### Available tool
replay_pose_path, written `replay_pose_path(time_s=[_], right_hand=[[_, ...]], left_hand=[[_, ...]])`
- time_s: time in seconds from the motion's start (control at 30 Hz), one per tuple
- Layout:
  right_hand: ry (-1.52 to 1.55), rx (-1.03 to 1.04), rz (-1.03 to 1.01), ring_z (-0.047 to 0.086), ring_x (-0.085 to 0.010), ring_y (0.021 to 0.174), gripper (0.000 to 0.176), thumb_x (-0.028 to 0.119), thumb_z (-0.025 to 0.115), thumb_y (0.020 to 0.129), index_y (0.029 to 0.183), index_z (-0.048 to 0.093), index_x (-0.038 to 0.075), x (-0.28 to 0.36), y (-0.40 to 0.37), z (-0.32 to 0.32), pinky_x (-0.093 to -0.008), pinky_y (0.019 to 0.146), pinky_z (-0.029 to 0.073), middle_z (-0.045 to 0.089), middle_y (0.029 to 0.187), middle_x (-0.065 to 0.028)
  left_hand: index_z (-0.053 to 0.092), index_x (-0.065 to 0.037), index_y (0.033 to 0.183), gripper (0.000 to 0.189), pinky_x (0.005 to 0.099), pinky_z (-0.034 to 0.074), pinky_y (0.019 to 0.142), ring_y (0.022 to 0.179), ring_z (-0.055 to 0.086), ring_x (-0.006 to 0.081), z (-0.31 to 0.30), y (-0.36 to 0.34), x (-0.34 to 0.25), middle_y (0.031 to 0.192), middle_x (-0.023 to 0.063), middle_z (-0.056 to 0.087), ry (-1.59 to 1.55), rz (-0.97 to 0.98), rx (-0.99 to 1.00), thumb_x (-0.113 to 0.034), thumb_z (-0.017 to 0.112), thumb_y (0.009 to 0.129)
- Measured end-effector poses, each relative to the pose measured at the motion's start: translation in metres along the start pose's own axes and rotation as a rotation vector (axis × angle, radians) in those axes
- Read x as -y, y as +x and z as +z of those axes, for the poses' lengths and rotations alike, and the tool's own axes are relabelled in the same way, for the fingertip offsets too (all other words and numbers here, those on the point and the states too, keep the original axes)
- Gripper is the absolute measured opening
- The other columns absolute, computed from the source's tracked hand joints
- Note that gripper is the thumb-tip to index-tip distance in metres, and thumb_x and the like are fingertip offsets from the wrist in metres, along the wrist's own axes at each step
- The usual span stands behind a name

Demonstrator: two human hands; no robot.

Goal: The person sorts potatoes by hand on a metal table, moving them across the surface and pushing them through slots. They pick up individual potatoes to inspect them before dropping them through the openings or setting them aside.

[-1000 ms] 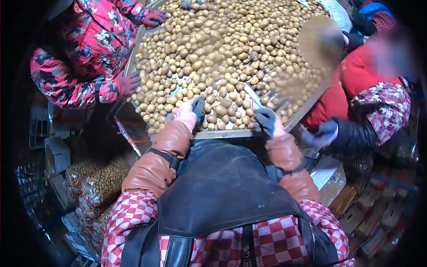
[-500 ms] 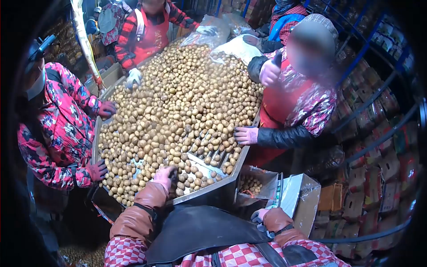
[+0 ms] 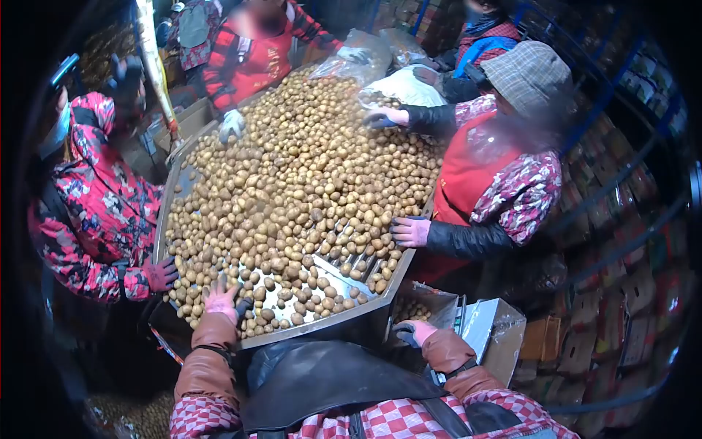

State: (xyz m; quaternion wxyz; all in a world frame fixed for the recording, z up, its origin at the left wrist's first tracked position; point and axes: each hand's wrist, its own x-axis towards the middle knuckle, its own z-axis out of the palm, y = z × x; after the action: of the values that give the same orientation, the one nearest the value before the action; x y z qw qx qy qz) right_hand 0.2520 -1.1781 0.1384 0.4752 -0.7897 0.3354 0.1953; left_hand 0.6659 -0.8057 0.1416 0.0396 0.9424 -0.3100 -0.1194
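Observation:
My left hand point(image 3: 222, 300), in a pink glove with dark fingertips, lies over the potatoes point(image 3: 292, 168) at the near left of the sorting table point(image 3: 329, 322). Its fingers are spread and it grips nothing. Loose potatoes lie around it on the bare metal surface. My right hand point(image 3: 417, 333), gloved the same way, is off the table at the near edge of a bin point(image 3: 439, 304) holding more potatoes. Its dark fingers point left and downward, and they blend into the shadow, so any object in them is hidden.
An open cardboard box point(image 3: 501, 336) stands right of the bin. Co-workers' gloved hands rest at the table's left, right and far edges. One person in a plaid hat point(image 3: 528, 73) reaches over the pile. Plastic sacks point(image 3: 406, 88) lie at the back; stacked cartons point(image 3: 607, 314) fill the right.
My left hand has moved left over the potatoes and spread its fingers. My right hand has risen toward the bin. The right co-worker's raised hand has lowered toward the pile's far side.

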Motion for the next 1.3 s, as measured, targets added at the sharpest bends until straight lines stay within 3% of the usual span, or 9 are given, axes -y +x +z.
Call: replay_pose_path(time_s=[0.13, 0.2, 0.73, 0.8, 0.9, 0.97, 1.03, 1.23, 1.3], right_hand=[[-0.078, -0.139, -0.22, 0.067, -0.0149, 0.098, 0.031, 0.018, 0.068, 0.098, 0.128, 0.067, 0.01, 0.004, 0.02, -0.001, -0.0291, 0.09, 0.052, 0.074, 0.111, -0.0067], [-0.119, -0.178, -0.223, 0.067, -0.0153, 0.099, 0.031, 0.018, 0.068, 0.098, 0.127, 0.067, 0.009, 0.024, 0.024, -0.004, -0.0295, 0.09, 0.052, 0.074, 0.111, -0.0075], [-0.034, -0.36, -0.129, 0.07, -0.0173, 0.102, 0.028, 0.016, 0.066, 0.097, 0.125, 0.07, 0.009, 0.032, 0.029, -0.014, -0.0308, 0.093, 0.054, 0.074, 0.115, -0.0093], [-0.106, -0.426, -0.266, 0.069, -0.0173, 0.104, 0.029, 0.017, 0.066, 0.098, 0.126, 0.07, 0.01, 0.041, 0.045, -0.013, -0.03, 0.095, 0.053, 0.074, 0.116, -0.0093], [0.009, -0.396, -0.318, 0.069, -0.0182, 0.107, 0.03, 0.017, 0.066, 0.097, 0.126, 0.07, 0.01, 0.05, 0.064, -0.009, -0.0299, 0.097, 0.052, 0.074, 0.115, -0.0093], [-0.042, -0.417, -0.348, 0.069, -0.0192, 0.108, 0.03, 0.017, 0.066, 0.097, 0.126, 0.07, 0.009, 0.065, 0.073, -0.004, -0.0305, 0.097, 0.052, 0.074, 0.115, -0.01], [-0.057, -0.359, -0.366, 0.07, -0.0228, 0.104, 0.029, 0.02, 0.066, 0.096, 0.123, 0.071, 0.011, 0.077, 0.082, 0.002, -0.0318, 0.095, 0.052, 0.074, 0.113, -0.0136], [-0.12, -0.329, -0.504, 0.071, -0.028, 0.094, 0.028, 0.021, 0.065, 0.096, 0.122, 0.071, 0.014, 0.086, 0.092, 0.008, -0.0352, 0.088, 0.054, 0.075, 0.105, -0.0131], [-0.137, -0.365, -0.363, 0.071, -0.0296, 0.094, 0.03, 0.025, 0.068, 0.094, 0.123, 0.072, 0.017, 0.069, 0.098, 0.007, -0.0374, 0.088, 0.055, 0.074, 0.103, -0.015]], left_hand=[[0.059, -0.033, 0.141, 0.06, 0.0608, 0.018, 0.121, 0.152, 0.026, 0.0343, 0.016, 0.001, 0.012, 0.166, 0.0135, 0.027, -0.067, -0.072, -0.02, -0.063, 0.061, 0.089], [0.06, -0.033, 0.14, 0.059, 0.0639, 0.018, 0.12, 0.152, 0.027, 0.0324, 0.014, 0.009, -0.008, 0.167, 0.01, 0.026, -0.112, -0.41, -0.009, -0.063, 0.06, 0.09], [0.046, -0.026, 0.151, 0.069, 0.0674, 0.019, 0.118, 0.153, 0.026, 0.0293, 0.0, -0.006, 0.014, 0.167, 0.0089, 0.025, -0.015, -0.485, 0.029, -0.053, 0.065, 0.09], [0.047, -0.024, 0.149, 0.066, 0.066, 0.022, 0.118, 0.154, 0.024, 0.0292, -0.008, 0.015, -0.005, 0.167, 0.0085, 0.025, -0.053, -0.818, 0.106, -0.048, 0.067, 0.091], [0.048, -0.02, 0.147, 0.062, 0.0598, 0.02, 0.12, 0.153, 0.024, 0.0298, 0.012, 0.048, -0.041, 0.165, 0.0108, 0.028, -0.092, -0.651, -0.295, -0.043, 0.067, 0.093], [0.046, -0.02, 0.149, 0.066, 0.0569, 0.017, 0.123, 0.152, 0.027, 0.0305, -0.045, 0.045, -0.082, 0.162, 0.0133, 0.035, -0.214, -0.283, -0.076, -0.044, 0.067, 0.092], [0.043, -0.022, 0.153, 0.07, 0.0572, 0.011, 0.125, 0.155, 0.02, 0.0312, 0.002, 0.084, -0.074, 0.165, 0.0146, 0.028, -0.236, 0.084, -0.064, -0.049, 0.065, 0.092], [0.047, -0.032, 0.151, 0.064, 0.0648, 0.015, 0.122, 0.155, 0.018, 0.0356, 0.002, 0.084, -0.033, 0.166, 0.007, 0.03, -0.166, -0.046, 0.065, -0.058, 0.056, 0.093], [0.05, -0.025, 0.148, 0.063, 0.0513, 0.029, 0.122, 0.152, 0.027, 0.0371, 0.008, 0.06, -0.029, 0.161, 0.0105, 0.039, -0.21, -0.164, -0.06, -0.054, 0.059, 0.093]])
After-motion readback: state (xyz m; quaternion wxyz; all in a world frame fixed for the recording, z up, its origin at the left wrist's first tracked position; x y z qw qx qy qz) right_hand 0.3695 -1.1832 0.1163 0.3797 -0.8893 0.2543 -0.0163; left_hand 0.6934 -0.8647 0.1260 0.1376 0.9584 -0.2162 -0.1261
